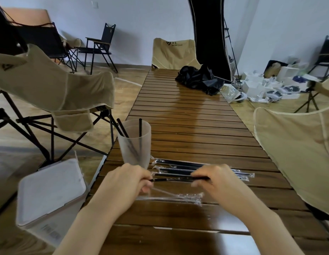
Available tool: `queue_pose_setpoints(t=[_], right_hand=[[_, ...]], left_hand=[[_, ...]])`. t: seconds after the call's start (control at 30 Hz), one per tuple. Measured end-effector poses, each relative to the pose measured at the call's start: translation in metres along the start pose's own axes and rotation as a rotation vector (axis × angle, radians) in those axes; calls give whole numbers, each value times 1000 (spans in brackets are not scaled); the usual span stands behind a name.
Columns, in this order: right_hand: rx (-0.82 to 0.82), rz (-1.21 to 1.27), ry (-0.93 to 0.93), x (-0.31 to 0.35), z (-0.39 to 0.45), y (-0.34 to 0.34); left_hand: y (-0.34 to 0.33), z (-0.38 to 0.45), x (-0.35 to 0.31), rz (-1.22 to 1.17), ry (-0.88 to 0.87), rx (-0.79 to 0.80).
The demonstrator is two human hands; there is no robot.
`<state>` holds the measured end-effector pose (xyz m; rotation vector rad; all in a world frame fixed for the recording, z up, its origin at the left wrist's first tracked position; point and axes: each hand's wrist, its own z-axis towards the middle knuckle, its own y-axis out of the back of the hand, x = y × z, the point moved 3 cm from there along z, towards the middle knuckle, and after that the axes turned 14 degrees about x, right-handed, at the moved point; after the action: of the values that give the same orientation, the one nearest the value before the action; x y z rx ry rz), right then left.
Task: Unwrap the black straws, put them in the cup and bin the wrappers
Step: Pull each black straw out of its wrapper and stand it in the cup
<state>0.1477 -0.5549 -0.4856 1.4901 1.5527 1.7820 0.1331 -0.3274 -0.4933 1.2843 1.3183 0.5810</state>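
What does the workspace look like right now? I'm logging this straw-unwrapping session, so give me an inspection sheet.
Surface: slatted wooden table, glossy.
Job's things: frosted cup upright near the left edge, holding three black straws; wrapped straws lying in a row beyond the hands; one straw held between both hands; white bin on the floor to the left, lid closed.
Clutter: empty clear wrappers on the table near the hands; crumpled black bag at the far end.
Grippers: left hand and right hand each pinch the held straw.
Cables: nothing seen.
Surroundings: folding camp chairs; white boxes on the floor, right.
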Motion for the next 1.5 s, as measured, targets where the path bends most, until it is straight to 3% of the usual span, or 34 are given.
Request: queue_pose_setpoints(t=[0.27,0.43,0.93,1.2,1.5], right_hand=[[2,-21,-19,-12,0,-7],[-41,36,7,-7,-1,-7],[6,-4,51,3,5,-22],[-111,27,29,-14,-6,5],[-106,48,38,-18,-4,1]], left_hand=[[11,-3,6,-42,15,114],[12,-12,6,-76,-75,13],[1,-6,-11,-90,-154,16],[17,-17,13,-46,-22,-76],[14,-21,10,107,-30,-24]])
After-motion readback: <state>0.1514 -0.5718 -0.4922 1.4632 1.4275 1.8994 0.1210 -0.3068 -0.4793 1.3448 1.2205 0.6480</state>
